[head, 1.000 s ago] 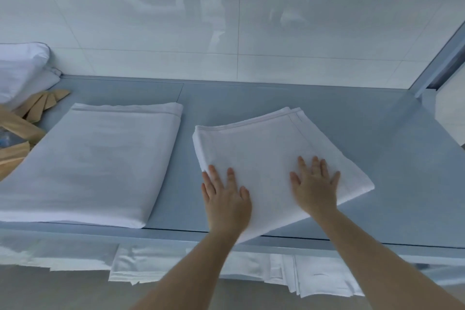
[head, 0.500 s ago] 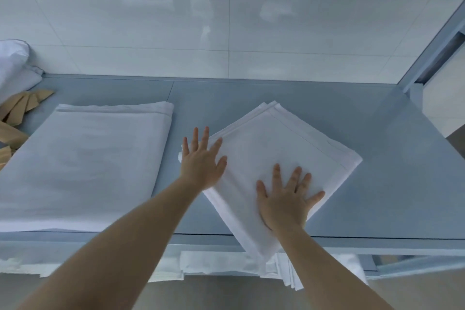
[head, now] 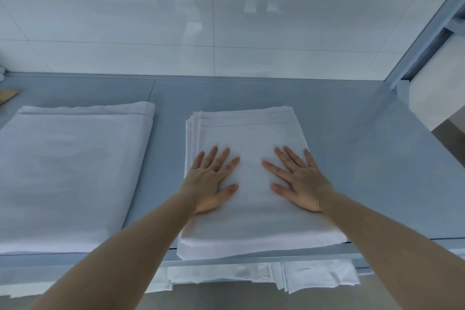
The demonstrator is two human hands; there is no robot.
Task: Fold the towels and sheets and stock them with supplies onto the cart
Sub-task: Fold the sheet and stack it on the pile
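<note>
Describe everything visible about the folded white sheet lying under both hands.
The folded sheet is plain white woven-looking cloth, folded into a thick rectangle of several layers whose edges step out along its left side. A stitched hem line crosses near its far edge. It lies flat and squared on the grey shelf, its near edge slightly overhanging the front rim. The left hand and right hand press on it, fingers spread flat. It lies apart from the larger folded sheet to its left.

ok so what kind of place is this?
Probably a hotel or laundry linen room. Both hands, left hand and right hand, press a folded white sheet on a grey metal shelf, beside another folded sheet; more linen below; glossy tiled wall.
</note>
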